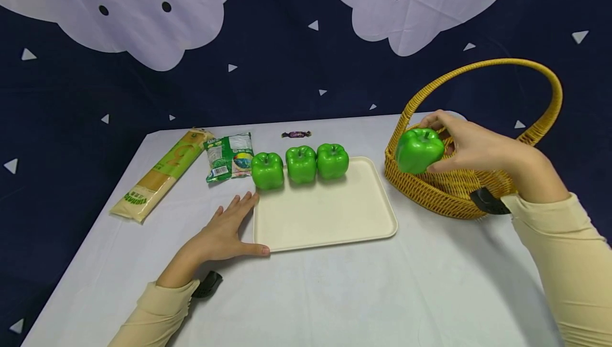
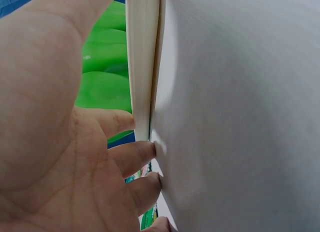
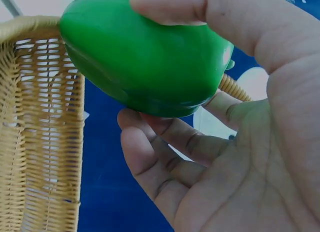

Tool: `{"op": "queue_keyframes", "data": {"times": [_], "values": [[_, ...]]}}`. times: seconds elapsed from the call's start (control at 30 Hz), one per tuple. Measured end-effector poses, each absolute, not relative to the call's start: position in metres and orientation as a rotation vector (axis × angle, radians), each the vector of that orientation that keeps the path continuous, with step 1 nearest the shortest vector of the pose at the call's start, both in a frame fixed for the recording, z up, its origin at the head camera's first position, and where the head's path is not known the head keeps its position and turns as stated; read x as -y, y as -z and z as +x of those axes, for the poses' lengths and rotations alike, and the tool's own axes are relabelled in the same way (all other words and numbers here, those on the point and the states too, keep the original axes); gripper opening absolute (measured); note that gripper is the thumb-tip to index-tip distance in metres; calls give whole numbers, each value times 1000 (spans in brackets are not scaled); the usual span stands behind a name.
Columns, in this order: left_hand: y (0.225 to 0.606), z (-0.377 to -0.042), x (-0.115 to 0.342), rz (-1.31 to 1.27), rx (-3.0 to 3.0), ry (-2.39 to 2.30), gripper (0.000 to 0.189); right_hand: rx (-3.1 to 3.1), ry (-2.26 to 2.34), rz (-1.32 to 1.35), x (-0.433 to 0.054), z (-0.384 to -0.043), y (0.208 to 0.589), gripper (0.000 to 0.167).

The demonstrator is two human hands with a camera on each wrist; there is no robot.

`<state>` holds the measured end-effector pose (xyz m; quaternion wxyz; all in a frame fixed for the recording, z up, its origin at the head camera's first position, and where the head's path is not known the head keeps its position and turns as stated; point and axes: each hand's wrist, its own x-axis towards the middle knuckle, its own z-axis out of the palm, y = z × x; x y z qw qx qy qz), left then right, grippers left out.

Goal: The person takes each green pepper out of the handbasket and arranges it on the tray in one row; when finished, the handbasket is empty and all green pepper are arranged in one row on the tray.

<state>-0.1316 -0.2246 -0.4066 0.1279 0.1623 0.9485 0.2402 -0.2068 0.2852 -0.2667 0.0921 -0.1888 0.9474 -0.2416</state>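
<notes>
My right hand (image 1: 470, 142) grips a green bell pepper (image 1: 418, 150) over the left part of a wicker basket (image 1: 430, 198). In the right wrist view the thumb lies along one side of that pepper (image 3: 145, 57), with fingers curled at the other. My left hand (image 1: 223, 233) spreads its fingers at the left edge of a cream tray (image 1: 325, 217), thumb at the near corner. The left wrist view shows fingertips right at the tray's rim (image 2: 142, 67). Three more green bell peppers (image 1: 268, 171) (image 1: 301, 164) (image 1: 332, 161) stand in a row along the tray's far side.
Left of the tray lie a long noodle packet (image 1: 162, 174) and a green snack bag (image 1: 230, 157). A purple wrapped candy (image 1: 296, 134) is near the table's far edge. The basket's tall handle (image 1: 497, 62) arches up behind the right hand. A dark patterned cloth (image 1: 272, 92) hangs behind.
</notes>
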Motion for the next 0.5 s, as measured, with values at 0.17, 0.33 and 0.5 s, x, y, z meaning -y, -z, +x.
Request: {"op": "queue_keyframes", "data": {"times": [0.17, 0.33, 0.5], "values": [[406, -131, 225, 475, -2763, -699, 135, -2812, 719, -635, -272, -206, 267, 89], [406, -131, 224, 473, -2764, -697, 135, -2810, 693, -713, -257, -206, 268, 80], [406, -131, 225, 473, -2759, -697, 135, -2832, 631, -741, -243, -207, 270, 75]]}}
